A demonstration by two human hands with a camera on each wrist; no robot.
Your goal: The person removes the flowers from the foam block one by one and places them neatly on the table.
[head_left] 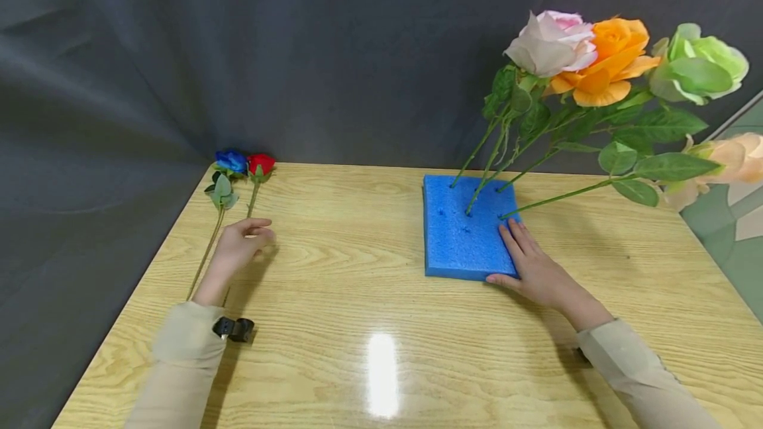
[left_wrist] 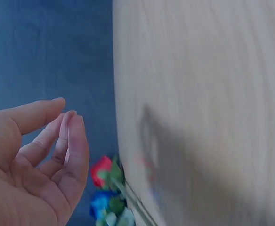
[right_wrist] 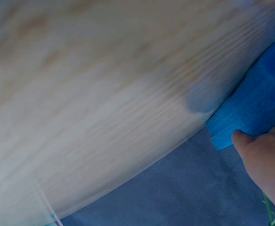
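In the head view my left hand (head_left: 241, 247) hovers over the left side of the table, beside the stem of a red rose (head_left: 261, 165). Its fingers are loosely bent, thumb near the fingertips, with nothing between them in the left wrist view. A blue rose (head_left: 231, 161) lies to the left of the red one. My right hand (head_left: 539, 273) rests against the near right corner of a blue foam block (head_left: 465, 253), fingers stretched along its right side and thumb at its front edge. Out of the block rise a pale pink rose (head_left: 551, 45), an orange rose (head_left: 614, 61) and a light green rose (head_left: 700, 65).
A peach flower (head_left: 730, 161) leans far right from the block, its stem low over the table. Small holes show in the foam's top. Dark cloth (head_left: 357, 65) hangs behind the wooden table (head_left: 334, 296). A black wrist camera (head_left: 235, 330) sits at my left cuff.
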